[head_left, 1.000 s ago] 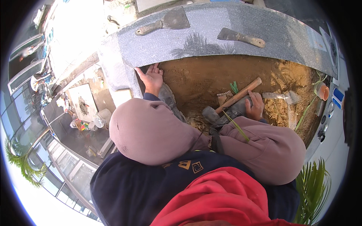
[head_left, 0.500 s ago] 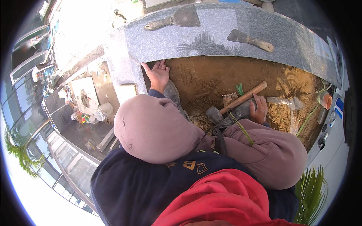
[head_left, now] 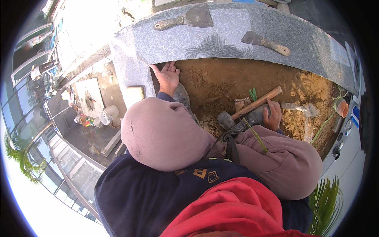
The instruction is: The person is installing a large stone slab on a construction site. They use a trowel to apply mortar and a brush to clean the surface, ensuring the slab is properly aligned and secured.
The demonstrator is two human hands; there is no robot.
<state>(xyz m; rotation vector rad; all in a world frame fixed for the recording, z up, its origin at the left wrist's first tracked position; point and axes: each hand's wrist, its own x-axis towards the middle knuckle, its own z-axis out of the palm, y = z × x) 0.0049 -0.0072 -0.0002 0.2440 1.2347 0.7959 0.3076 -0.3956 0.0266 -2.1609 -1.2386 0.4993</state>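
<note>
Palm up, my left hand (head_left: 168,80) has its fingers spread, with the fingertips at the underside edge of a grey granite slab (head_left: 166,49). It holds nothing. My right hand (head_left: 272,115) rests on my dark boot (head_left: 256,114), fingers loosely apart, just beside the wooden handle of a hammer (head_left: 258,103). The hammer lies across the boots, its dark head toward my middle, and is not gripped. On the slab lie a wide-bladed scraper (head_left: 199,16) and a narrower scraper (head_left: 268,43).
Brown soil (head_left: 225,73) fills the bed beneath the slab. A trowel (head_left: 311,110) lies in it at the right, near a terracotta pot (head_left: 342,108). A small ridged piece (head_left: 240,104) sits behind the hammer. Farther left are a white bucket (head_left: 110,113) and a stained board (head_left: 89,96).
The view has shifted slightly. My left hand stays at the slab's edge and my right hand on the boot; the hammer and scrapers keep their places.
</note>
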